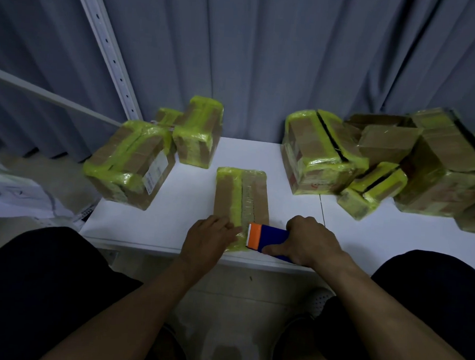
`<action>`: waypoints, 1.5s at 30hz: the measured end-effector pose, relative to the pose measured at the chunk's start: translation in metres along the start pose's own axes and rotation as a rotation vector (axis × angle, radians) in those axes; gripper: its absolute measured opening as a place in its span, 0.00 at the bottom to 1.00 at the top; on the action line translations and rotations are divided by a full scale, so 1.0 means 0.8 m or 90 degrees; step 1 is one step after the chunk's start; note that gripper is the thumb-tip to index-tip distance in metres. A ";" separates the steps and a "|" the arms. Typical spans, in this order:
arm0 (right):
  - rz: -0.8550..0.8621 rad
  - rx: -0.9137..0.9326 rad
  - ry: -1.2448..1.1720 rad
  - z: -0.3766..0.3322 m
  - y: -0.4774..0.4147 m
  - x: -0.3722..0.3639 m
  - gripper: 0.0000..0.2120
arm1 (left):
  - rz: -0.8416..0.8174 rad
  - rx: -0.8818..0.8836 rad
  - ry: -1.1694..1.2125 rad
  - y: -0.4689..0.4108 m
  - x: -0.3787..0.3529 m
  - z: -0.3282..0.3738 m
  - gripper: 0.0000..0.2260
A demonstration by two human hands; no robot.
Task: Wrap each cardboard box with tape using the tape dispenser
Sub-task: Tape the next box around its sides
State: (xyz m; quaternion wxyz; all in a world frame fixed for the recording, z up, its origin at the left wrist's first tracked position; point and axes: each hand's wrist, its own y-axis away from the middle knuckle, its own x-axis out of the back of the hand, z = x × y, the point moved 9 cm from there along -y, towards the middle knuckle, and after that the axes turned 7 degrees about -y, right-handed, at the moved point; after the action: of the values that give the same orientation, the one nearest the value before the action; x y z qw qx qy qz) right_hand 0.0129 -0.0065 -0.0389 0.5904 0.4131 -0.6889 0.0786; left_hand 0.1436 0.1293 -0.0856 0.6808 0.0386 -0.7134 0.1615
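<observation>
A flat cardboard box (259, 193) lies in the middle of the white table (191, 205), its long side pointing away from me, with yellow-green tape along its centre and far end. My left hand (208, 240) presses flat on the near left end of this box. My right hand (308, 242) grips a blue tape dispenser (271, 240) with an orange cutter end, held against the near end of the box beside the tape strip.
Several taped boxes stand at the back left (130, 160) and a pile of taped boxes fills the back right (323, 154). A grey curtain hangs behind the table. A white shelf post (106, 43) rises at the left. My knees flank the table's near edge.
</observation>
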 end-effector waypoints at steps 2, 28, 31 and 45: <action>-0.022 0.009 -0.036 0.000 0.006 -0.001 0.36 | 0.021 0.017 0.053 0.004 0.005 -0.010 0.21; -0.019 -0.026 0.005 0.019 -0.003 -0.010 0.38 | -0.063 0.020 0.082 0.009 -0.010 -0.015 0.31; -0.019 -0.027 0.001 0.017 -0.005 -0.008 0.37 | -0.027 0.018 0.059 0.004 -0.001 -0.018 0.21; 0.016 0.014 -0.063 -0.007 0.007 0.014 0.33 | 0.098 0.062 0.117 0.000 0.021 -0.039 0.16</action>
State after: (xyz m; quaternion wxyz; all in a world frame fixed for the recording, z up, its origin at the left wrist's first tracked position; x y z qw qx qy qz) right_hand 0.0137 -0.0046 -0.0256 0.5501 0.4140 -0.7215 0.0734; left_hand 0.1722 0.1410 -0.0684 0.7259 0.0018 -0.6403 0.2510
